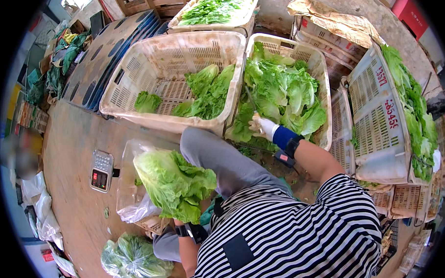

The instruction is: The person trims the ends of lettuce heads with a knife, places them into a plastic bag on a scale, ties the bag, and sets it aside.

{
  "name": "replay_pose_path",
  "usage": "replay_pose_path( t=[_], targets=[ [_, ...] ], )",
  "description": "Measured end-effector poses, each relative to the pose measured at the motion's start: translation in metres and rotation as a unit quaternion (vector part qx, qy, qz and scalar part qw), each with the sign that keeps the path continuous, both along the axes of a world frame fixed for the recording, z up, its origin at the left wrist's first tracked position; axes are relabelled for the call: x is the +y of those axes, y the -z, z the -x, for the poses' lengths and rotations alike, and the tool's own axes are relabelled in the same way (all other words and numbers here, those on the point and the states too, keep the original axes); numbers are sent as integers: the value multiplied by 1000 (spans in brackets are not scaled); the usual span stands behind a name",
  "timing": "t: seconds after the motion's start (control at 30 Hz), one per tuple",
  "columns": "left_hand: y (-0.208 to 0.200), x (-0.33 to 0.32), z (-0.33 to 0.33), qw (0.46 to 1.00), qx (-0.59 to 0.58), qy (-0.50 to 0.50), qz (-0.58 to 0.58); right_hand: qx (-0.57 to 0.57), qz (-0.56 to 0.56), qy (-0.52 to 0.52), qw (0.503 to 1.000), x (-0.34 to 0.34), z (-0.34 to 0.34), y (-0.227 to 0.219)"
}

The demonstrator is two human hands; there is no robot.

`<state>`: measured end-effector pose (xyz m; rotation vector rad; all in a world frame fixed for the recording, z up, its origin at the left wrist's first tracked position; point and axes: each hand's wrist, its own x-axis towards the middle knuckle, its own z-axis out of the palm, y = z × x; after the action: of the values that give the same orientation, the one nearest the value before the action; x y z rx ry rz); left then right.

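A large green lettuce (169, 179) rests on my left hand (178, 222), left of my lap. The leaves cover nearly all of that hand, and its fingers are hidden. My right hand (264, 127), in a white glove, is closed at the near edge of a crate (325, 69) full of lettuce leaves (283, 85). A thin, knife-like blade (250, 97) sticks up from its fingers over the leaves. Under the held lettuce, a clear plastic bag (138, 210) lines a small basket (156, 226).
A large crate (137, 62) with some lettuce stands in front of me. Left on the floor lies a scale's keypad display (102, 171). Bagged greens (135, 258) sit near my left leg. A tilted crate (380, 110) of greens and stacked crates (409, 199) stand at right.
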<state>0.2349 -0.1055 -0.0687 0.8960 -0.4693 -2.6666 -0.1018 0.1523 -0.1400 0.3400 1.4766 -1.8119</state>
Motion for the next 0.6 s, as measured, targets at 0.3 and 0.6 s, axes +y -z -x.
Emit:
replay_pose_path(
  t=[0.3,0.6],
  targets=[
    [-14,2,8,997,-53,19,55,379,-442,-236,778,72,202,50],
    [-56,29,98,968,19,205,142,254,-359,-128,889,134,328,-66]
  ],
)
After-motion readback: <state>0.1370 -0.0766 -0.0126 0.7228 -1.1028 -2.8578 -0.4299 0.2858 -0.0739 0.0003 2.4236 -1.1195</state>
